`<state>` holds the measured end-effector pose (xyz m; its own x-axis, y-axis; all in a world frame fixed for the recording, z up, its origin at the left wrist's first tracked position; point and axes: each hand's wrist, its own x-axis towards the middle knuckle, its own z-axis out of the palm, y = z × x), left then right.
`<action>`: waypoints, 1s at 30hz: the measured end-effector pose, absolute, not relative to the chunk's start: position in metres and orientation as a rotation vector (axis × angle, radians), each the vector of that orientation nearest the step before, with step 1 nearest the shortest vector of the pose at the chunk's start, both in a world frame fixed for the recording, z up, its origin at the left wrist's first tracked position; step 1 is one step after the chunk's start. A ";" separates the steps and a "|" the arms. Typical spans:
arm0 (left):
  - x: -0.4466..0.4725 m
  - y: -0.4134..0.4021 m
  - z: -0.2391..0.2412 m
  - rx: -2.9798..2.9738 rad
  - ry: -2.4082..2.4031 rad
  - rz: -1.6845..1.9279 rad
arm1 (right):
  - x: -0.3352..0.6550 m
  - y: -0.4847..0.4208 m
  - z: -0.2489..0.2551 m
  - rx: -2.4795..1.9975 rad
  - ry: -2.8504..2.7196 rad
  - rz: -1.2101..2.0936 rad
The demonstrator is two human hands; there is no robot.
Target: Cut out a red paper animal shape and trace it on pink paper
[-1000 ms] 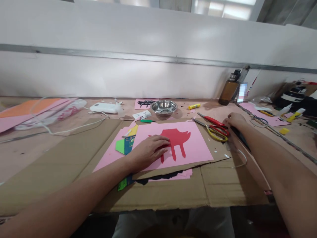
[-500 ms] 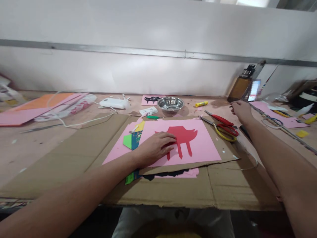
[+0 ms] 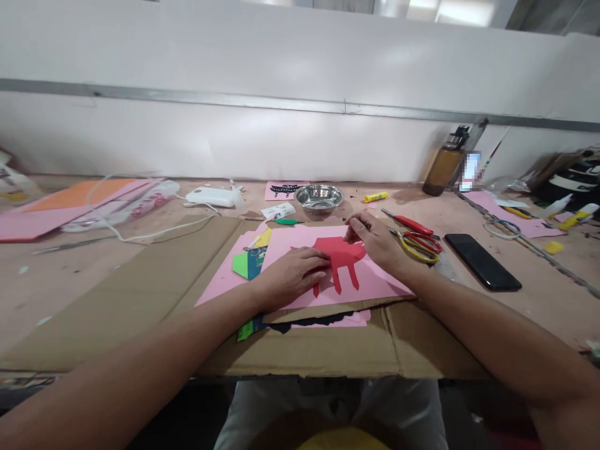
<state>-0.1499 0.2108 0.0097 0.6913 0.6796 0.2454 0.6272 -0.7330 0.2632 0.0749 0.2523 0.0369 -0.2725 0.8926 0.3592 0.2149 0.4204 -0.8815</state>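
Left hand (image 3: 296, 275) mid-frame, lying palm down on the red cutout (image 3: 344, 262), fingers loosely bent, not clenched, gripping nothing. Red cutout sits at frame center on a pink sheet (image 3: 382, 286), its left part covered by that hand, leg shapes pointing toward the lower edge. Right hand (image 3: 375, 242) just right of center, over the cutout's upper right end, fingers curled in; can't tell if anything is pinched in them, or if they touch the paper. Pink sheet rests over cardboard (image 3: 323, 355), more pink paper poking out at left and below. Green and blue scraps (image 3: 240, 265) beside it, left of center. Scissors (image 3: 413, 225) with red and yellow handles right of the right hand, partly behind it. Black phone (image 3: 482, 261) flat, farther right. Metal bowl (image 3: 319, 199) upper center, yellow glue stick (image 3: 375, 196) near its right. Amber bottle (image 3: 443, 169) upper right.
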 end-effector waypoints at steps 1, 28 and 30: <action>-0.150 0.211 0.009 2.755 1.054 0.497 | 0.075 0.250 0.033 -0.997 -1.736 0.932; -0.176 0.207 0.056 2.015 1.575 1.178 | 0.080 0.261 -0.006 -1.036 -1.528 1.139; -0.172 0.206 0.063 1.948 1.578 1.168 | 0.079 0.260 -0.005 -1.029 -1.533 1.132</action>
<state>-0.1725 0.2061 0.0631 0.0270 0.9306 0.3649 0.6208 -0.3017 0.7235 0.0793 0.2604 -0.0050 -0.2082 0.9577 0.1986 0.0923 0.2214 -0.9708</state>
